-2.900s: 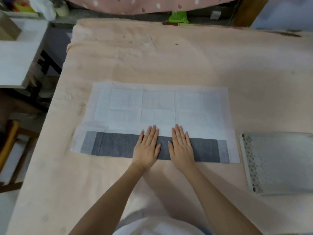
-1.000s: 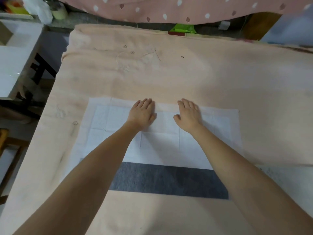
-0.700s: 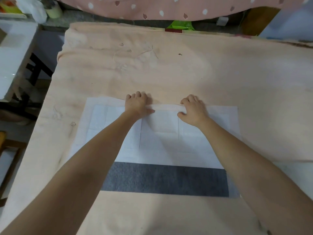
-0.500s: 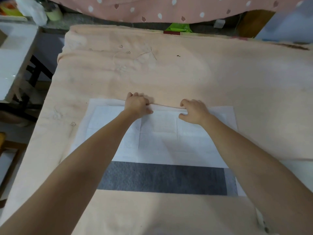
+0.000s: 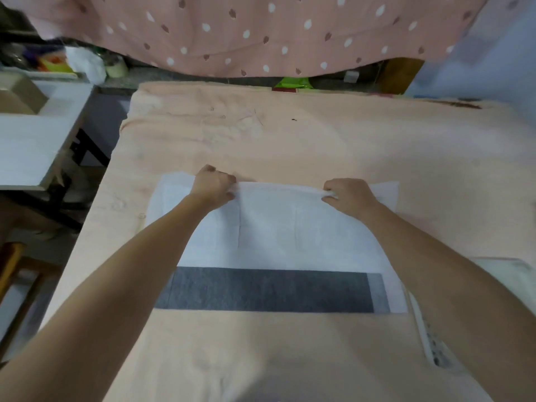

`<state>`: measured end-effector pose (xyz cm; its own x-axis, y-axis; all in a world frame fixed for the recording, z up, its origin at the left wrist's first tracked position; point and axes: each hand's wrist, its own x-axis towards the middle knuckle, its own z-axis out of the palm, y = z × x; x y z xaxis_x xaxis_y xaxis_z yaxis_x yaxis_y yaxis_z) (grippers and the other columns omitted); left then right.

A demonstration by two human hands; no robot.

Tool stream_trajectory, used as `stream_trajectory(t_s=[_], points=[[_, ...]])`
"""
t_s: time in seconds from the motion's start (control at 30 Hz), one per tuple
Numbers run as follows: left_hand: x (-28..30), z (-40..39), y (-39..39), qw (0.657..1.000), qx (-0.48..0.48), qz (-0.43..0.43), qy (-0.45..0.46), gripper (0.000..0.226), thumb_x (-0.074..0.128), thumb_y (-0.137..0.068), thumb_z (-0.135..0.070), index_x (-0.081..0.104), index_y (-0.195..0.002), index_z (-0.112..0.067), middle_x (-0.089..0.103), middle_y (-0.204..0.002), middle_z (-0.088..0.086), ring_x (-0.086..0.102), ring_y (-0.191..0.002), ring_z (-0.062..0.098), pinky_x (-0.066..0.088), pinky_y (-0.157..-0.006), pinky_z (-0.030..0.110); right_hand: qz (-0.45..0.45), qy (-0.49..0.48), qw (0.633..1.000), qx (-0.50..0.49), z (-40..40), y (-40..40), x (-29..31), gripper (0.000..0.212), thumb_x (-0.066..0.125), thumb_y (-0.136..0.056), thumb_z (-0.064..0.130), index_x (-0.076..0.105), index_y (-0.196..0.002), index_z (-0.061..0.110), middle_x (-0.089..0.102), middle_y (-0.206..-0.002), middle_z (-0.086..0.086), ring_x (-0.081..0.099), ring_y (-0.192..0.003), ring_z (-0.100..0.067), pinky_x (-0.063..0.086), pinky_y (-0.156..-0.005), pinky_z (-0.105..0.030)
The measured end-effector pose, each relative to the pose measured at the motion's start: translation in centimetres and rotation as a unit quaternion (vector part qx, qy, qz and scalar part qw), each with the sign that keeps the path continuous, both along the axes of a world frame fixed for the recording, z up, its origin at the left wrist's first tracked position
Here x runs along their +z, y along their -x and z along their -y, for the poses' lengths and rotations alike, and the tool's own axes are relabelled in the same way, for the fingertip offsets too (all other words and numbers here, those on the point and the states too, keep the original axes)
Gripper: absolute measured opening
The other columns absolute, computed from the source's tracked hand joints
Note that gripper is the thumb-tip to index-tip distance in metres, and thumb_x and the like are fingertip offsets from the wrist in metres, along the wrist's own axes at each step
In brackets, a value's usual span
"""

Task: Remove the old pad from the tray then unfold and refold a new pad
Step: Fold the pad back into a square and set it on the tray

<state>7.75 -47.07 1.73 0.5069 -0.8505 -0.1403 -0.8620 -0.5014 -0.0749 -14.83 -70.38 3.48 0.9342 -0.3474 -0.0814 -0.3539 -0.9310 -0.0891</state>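
left hand (image 5: 213, 185), right hand (image 5: 349, 194) | spread apart | pad (image 5: 275, 227) far edge lifted

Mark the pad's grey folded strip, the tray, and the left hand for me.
grey folded strip (image 5: 269, 290), head view, middle of the strip.
tray (image 5: 432, 340), head view, perforated left rim.
left hand (image 5: 213, 185), head view, back of hand.

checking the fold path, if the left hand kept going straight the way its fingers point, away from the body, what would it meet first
Nothing solid, it seems. The left hand pinches the far edge of the white pad; beyond its knuckles lies only the bare peach cloth to the table's far edge, then the dotted fabric, though depth there is unclear.
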Motion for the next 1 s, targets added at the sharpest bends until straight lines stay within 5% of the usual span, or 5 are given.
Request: stream_trajectory(t_s=[0.17, 0.37, 0.43, 0.53, 1.0], points=[[1.1, -3.6, 3.2, 0.999, 0.005, 0.026, 0.024, 0.023, 0.047, -0.092, -0.028, 0.063, -0.102, -0.015, 0.063, -0.101, 0.001, 0.061, -0.093, 0.022, 0.035, -0.063, 0.027, 0.065, 0.034, 0.996, 0.046, -2.5, 4.5, 0.7, 0.011, 0.057, -0.090, 0.009, 0.059, -0.088, -0.001, 0.063, -0.080, -0.017, 0.061, -0.067, -0.035, 0.049, -0.058, -0.040], [-1.9, -8.8, 7.1, 0.997, -0.039, -0.031, 0.050, 0.047, 0.040, -0.095, -0.008, 0.044, -0.140, -0.019, 0.050, -0.139, 0.006, 0.049, -0.122, 0.023, 0.036, -0.097, 0.031, 0.050, 0.114, 0.988, 0.091, -5.6, 9.7, -0.7, 0.037, 0.084, -0.049, -0.010, 0.071, -0.081, 0.004, 0.062, -0.054, -0.014, 0.059, -0.042, -0.026, 0.046, -0.033, -0.028], [-3.0, -10.2, 8.1, 0.998, -0.047, -0.033, 0.021, 0.054, 0.037, -0.096, -0.007, 0.027, -0.148, -0.018, 0.029, -0.154, 0.003, 0.030, -0.140, 0.020, 0.017, -0.114, 0.030, 0.028, 0.078, 0.993, 0.086, -6.1, 11.1, -2.8, 0.051, 0.074, -0.063, -0.015, 0.067, -0.112, 0.001, 0.069, -0.095, -0.028, 0.070, -0.078, -0.034, 0.058, -0.060, -0.038], [-4.6, -11.8, 9.6, 0.997, -0.051, -0.042, -0.029, 0.058, 0.033, -0.099, -0.014, 0.011, -0.151, -0.019, 0.010, -0.159, 0.000, 0.008, -0.146, 0.017, 0.002, -0.120, 0.032, -0.027, 0.036, 0.997, 0.064, -7.0, 13.0, -5.7, 0.059, 0.045, -0.087, -0.013, 0.035, -0.142, 0.005, 0.036, -0.148, -0.017, 0.041, -0.134, -0.032, 0.032, -0.110, -0.037], [-7.1, -13.9, 13.6, 0.990, -0.002, -0.096, 0.100, 0.066, 0.016, -0.088, -0.045, 0.043, -0.141, -0.015, 0.034, -0.151, 0.008, 0.028, -0.141, 0.028, 0.013, -0.117, 0.045, 0.031, -0.030, 0.998, -0.044, -11.8, 15.1, -9.0, 0.046, 0.045, -0.095, 0.029, 0.049, -0.137, 0.012, 0.037, -0.150, -0.007, 0.033, -0.139, -0.024, 0.020, -0.117, -0.042]])
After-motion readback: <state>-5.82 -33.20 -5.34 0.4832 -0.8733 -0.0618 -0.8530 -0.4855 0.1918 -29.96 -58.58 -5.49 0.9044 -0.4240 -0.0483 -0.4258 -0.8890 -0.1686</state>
